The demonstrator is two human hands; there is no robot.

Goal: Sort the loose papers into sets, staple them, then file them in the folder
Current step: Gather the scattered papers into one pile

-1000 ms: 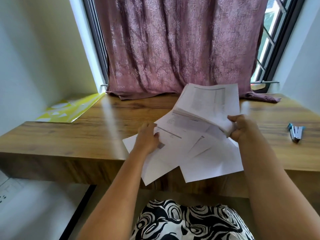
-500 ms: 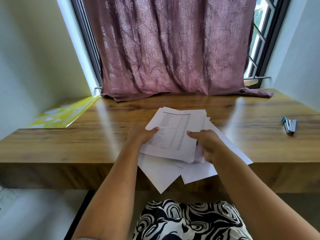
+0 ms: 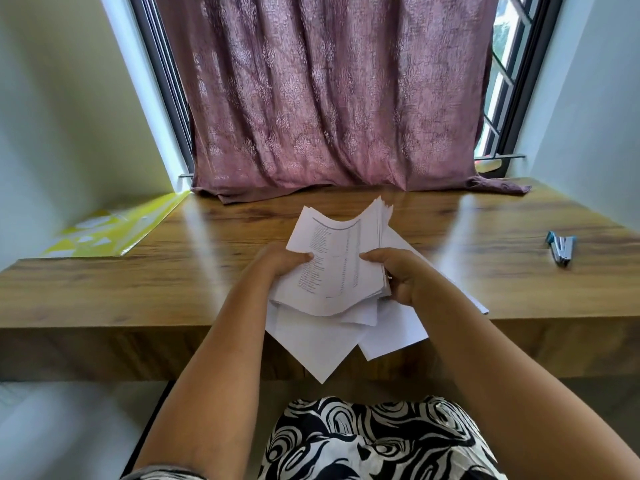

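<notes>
Papers, white and loose [image 3: 322,344], are spread over the near edge of the wooden desk [image 3: 138,282], with several corners hanging past the edge toward a black-and-white patterned garment [image 3: 374,441] seen at the bottom of the view. Above these sheets a thicker printed stack of white pages [image 3: 337,265] is held up off the desk and bowed, so that its far corners curl upward. The left side of this stack is gripped by the left hand [image 3: 280,263], thumb laid on the top page. The right side is pinched by the right hand [image 3: 401,275], thumb on top and fingers curled under the edge. Farther back on the right, well apart from the papers, a small grey and blue stapler [image 3: 561,248] lies on the desk. At the far left corner a yellow folder with white shapes [image 3: 114,230] lies flat against the wall. Behind the desk a dusty pink patterned curtain [image 3: 332,98] is hung across a dark-framed window [image 3: 512,81].
</notes>
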